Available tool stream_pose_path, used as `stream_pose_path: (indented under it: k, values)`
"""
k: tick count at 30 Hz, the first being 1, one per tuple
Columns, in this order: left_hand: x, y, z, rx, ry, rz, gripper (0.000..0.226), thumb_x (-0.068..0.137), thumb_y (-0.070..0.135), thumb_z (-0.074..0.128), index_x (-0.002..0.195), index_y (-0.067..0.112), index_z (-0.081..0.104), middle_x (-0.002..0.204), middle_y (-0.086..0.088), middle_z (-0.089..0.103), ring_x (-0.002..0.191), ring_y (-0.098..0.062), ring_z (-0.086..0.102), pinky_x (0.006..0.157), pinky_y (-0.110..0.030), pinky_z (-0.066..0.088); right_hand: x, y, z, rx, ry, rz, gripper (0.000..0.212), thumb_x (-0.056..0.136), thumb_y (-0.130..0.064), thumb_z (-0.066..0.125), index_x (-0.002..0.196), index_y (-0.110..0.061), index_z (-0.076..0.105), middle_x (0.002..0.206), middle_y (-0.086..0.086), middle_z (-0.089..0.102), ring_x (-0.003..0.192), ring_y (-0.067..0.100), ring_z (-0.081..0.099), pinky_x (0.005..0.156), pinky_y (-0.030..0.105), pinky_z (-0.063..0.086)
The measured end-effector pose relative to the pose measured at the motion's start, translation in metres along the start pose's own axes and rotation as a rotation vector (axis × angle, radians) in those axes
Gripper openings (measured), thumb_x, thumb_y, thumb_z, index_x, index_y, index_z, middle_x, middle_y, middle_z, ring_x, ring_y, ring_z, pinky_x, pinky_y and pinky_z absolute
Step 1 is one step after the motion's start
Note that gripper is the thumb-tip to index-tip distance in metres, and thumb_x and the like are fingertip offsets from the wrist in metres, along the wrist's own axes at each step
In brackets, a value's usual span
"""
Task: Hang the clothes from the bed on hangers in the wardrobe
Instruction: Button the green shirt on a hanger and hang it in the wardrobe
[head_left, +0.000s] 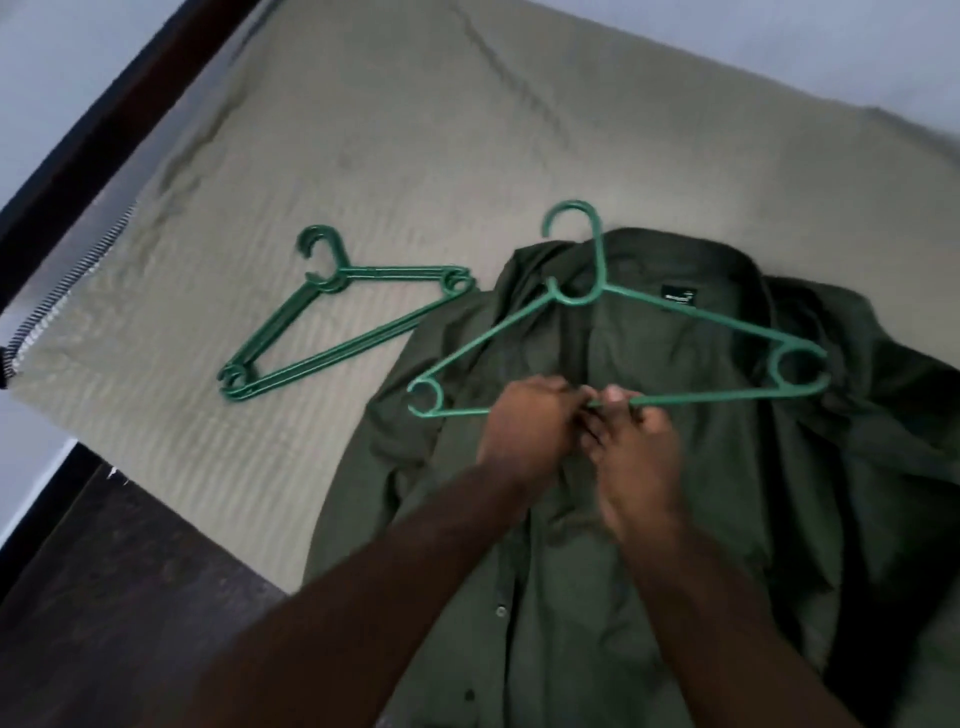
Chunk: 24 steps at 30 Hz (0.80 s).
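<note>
**Mia:** Where is the shirt?

**Tom:** The dark green shirt (753, 493) lies flat on the bed (363, 130), front side up. Its collar is at the far end. It is all bunched up on its right side.

**Mia:** And the hanger?

**Tom:** One green hanger (691, 314) lies on top of the shirt, across the chest. Its hook pokes out just past the shirt's collar.

**Mia:** What are the hands doing?

**Tom:** Both are over the middle of the shirt, right at the hanger's bottom bar, and they touch each other. The right hand (639, 441) has its fingers curled, and they pinch that bar. The left hand (524, 426) has its fingers curled up tight too. The bar runs under it, but I cannot tell if those fingers pinch the bar or the cloth.

**Mia:** Are there more hangers?

**Tom:** Yes. A small pile of hangers (395, 270), green too, lies to the left of the shirt. One tip of the pile is just beside the shirt's shoulder. I cannot tell how many there are.

**Mia:** Anything else on the shirt?

**Tom:** A little black tag (679, 299) sits inside the collar, just by the hanger's arm. A small button (500, 611) shows on the shirt's front, nearer than the hands.

**Mia:** And beside it?

**Tom:** A dark floor (104, 597) shows to the left of the shirt's lower part, past the bed's edge.
</note>
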<state>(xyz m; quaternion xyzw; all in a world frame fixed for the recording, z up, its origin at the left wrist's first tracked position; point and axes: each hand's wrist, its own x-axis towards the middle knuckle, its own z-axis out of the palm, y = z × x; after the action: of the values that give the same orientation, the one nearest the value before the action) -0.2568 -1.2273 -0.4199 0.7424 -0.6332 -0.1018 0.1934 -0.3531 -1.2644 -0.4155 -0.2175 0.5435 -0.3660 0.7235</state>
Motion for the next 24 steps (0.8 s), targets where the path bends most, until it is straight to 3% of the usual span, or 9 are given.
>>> stream_pose_path:
  k: [3,5,9,11,14,16,19,21,24]
  values:
    - [0.015,0.036,0.027,-0.039,0.026,0.101,0.026,0.079,0.031,0.051,0.083,0.019,0.074,0.073,0.0,0.065,0.067,-0.024,0.061,0.059,-0.028,0.045,0.01,-0.033,-0.048,0.083,0.027,0.007,0.014,0.103,-0.007,0.043,0.09,-0.013,0.048,0.073,0.001,0.073,0.068,0.01,0.072,0.065,0.025,0.06]
    - [0.023,0.047,0.031,-0.192,0.093,0.018,0.027,0.087,0.032,0.052,0.088,0.014,0.073,0.084,-0.003,0.068,0.079,-0.025,0.063,0.07,-0.032,0.049,0.023,-0.054,-0.073,0.085,0.061,-0.034,0.015,0.103,-0.007,0.042,0.09,-0.013,0.045,0.08,0.009,0.071,0.072,0.013,0.073,0.071,0.03,0.061]
    - [0.039,0.018,0.03,-0.402,0.295,-0.552,0.022,0.088,0.029,0.066,0.102,0.011,0.065,0.097,-0.007,0.065,0.09,-0.023,0.062,0.084,-0.037,0.049,0.061,-0.086,-0.106,0.074,0.101,-0.134,0.013,0.103,-0.01,0.044,0.091,-0.013,0.046,0.088,0.013,0.069,0.078,0.018,0.074,0.069,0.031,0.061]
    - [0.051,-0.012,0.032,-0.325,0.206,-0.766,0.043,0.087,0.037,0.067,0.116,0.007,0.056,0.114,-0.012,0.058,0.106,-0.028,0.058,0.094,-0.04,0.046,0.077,-0.094,-0.111,0.046,0.121,-0.153,0.014,0.104,-0.011,0.044,0.091,-0.014,0.047,0.094,0.015,0.066,0.081,0.019,0.073,0.07,0.029,0.059]
    - [0.073,-0.047,0.034,-0.193,-0.031,-0.868,0.058,0.086,0.047,0.066,0.124,0.005,0.051,0.126,-0.017,0.053,0.119,-0.034,0.051,0.1,-0.039,0.043,0.096,-0.094,-0.109,0.02,0.121,-0.166,0.014,0.104,-0.013,0.043,0.091,-0.016,0.046,0.097,0.016,0.064,0.086,0.022,0.07,0.073,0.03,0.06]
    - [0.088,-0.059,0.029,-0.157,-0.143,-0.818,0.041,0.09,0.039,0.063,0.113,0.005,0.06,0.117,-0.019,0.062,0.112,-0.034,0.057,0.091,-0.037,0.045,0.106,-0.089,-0.105,0.014,0.117,-0.17,0.014,0.104,-0.013,0.043,0.091,-0.016,0.047,0.097,0.015,0.064,0.085,0.021,0.07,0.072,0.029,0.06]
    - [0.103,-0.055,0.009,-0.108,-0.084,-0.606,0.022,0.093,0.025,0.06,0.097,0.005,0.066,0.093,-0.018,0.069,0.092,-0.034,0.064,0.075,-0.034,0.045,0.112,-0.079,-0.095,0.025,0.111,-0.144,0.012,0.104,-0.014,0.043,0.093,-0.015,0.048,0.095,0.014,0.065,0.079,0.018,0.071,0.068,0.026,0.058]
    - [0.107,-0.035,-0.013,-0.18,-0.018,-0.444,0.016,0.092,0.024,0.063,0.09,0.009,0.066,0.073,-0.005,0.064,0.073,-0.024,0.061,0.064,-0.028,0.039,0.114,-0.073,-0.084,0.083,0.076,-0.105,0.012,0.104,-0.013,0.043,0.094,-0.014,0.048,0.094,0.013,0.065,0.078,0.018,0.071,0.068,0.027,0.059]
    - [0.109,0.0,-0.028,-0.361,-0.069,-0.255,0.01,0.089,0.022,0.067,0.083,0.014,0.066,0.065,0.006,0.061,0.059,-0.005,0.053,0.056,-0.015,0.035,0.114,-0.059,-0.058,0.198,-0.005,-0.027,0.014,0.103,-0.008,0.042,0.093,-0.014,0.048,0.091,0.013,0.065,0.073,0.017,0.072,0.069,0.029,0.06]
